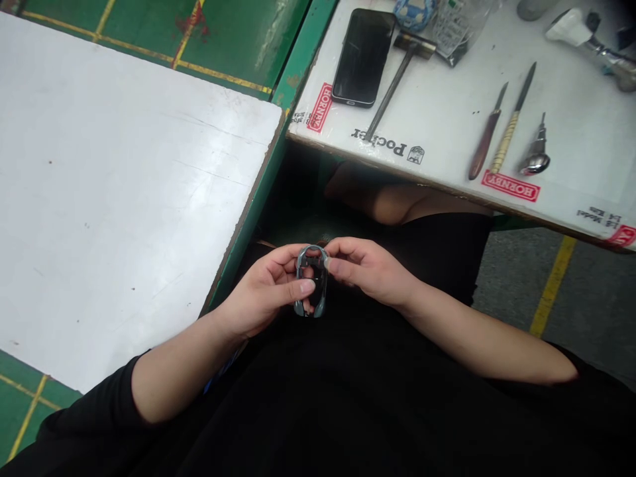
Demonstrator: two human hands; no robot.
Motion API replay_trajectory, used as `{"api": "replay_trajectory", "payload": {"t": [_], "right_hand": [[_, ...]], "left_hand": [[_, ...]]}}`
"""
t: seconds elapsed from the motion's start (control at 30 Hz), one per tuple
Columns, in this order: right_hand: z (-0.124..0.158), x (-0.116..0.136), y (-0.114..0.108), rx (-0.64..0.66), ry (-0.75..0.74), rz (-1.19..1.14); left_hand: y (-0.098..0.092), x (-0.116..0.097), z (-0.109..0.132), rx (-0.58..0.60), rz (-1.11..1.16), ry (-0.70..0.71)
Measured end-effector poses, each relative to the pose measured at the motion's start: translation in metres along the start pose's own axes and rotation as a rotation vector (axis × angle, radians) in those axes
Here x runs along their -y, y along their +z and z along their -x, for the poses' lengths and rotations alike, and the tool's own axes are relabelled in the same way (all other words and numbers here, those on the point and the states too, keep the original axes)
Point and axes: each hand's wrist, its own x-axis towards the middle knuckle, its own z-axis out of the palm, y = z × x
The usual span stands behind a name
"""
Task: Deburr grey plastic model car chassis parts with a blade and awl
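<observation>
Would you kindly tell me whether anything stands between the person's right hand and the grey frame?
Nothing visible does: the right hand has its fingertips at the upper right edge of the grey frame. The left hand holds the opposite side, its thumb over the frame, not between them.

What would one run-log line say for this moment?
left hand: holds grey frame | right hand: pinches its upper right edge | phone, hammer: on printed tabletop
</observation>
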Motion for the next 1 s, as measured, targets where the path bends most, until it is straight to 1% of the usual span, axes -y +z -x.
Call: {"api": "replay_trajectory", "payload": {"t": [0.07,0.13,0.2,0.27,0.33,0.4,0.47,0.53,0.63,0.77,0.87,1.0], "right_hand": [[0.000,0.000,-0.002,-0.039,-0.044,0.072],[0.001,0.000,-0.003,-0.099,-0.128,0.198],[0.002,0.000,-0.004,-0.146,-0.219,0.299],[0.004,-0.001,-0.005,-0.170,-0.281,0.338],[0.005,-0.002,-0.005,-0.179,-0.346,0.383],[0.006,-0.002,-0.005,-0.178,-0.438,0.449],[0.008,-0.002,-0.006,-0.183,-0.525,0.513],[0.010,-0.001,-0.005,-0.210,-0.575,0.561],[0.014,0.000,-0.004,-0.235,-0.654,0.640],[0.018,0.001,0.000,-0.225,-0.794,0.708],[0.020,0.000,0.002,-0.225,-0.839,0.723],[0.021,-0.001,0.003,-0.226,-0.830,0.733]], "left_hand": [[0.000,0.001,0.002,-0.045,-0.227,0.071],[-0.001,0.002,0.003,-0.151,-0.482,0.158],[-0.003,0.001,0.003,-0.241,-0.715,0.278],[-0.005,0.000,0.003,-0.254,-0.889,0.412],[-0.006,-0.001,0.002,-0.228,-0.989,0.508],[-0.005,-0.002,0.002,-0.217,-1.021,0.553],[-0.004,-0.001,0.003,-0.231,-1.037,0.576],[-0.003,-0.001,0.004,-0.251,-1.037,0.591],[-0.003,-0.001,0.005,-0.261,-0.981,0.605],[-0.005,-0.003,0.007,-0.256,-0.914,0.665],[-0.004,-0.003,0.008,-0.262,-0.902,0.705],[-0.003,0.000,0.009,-0.274,-0.852,0.719]]}}
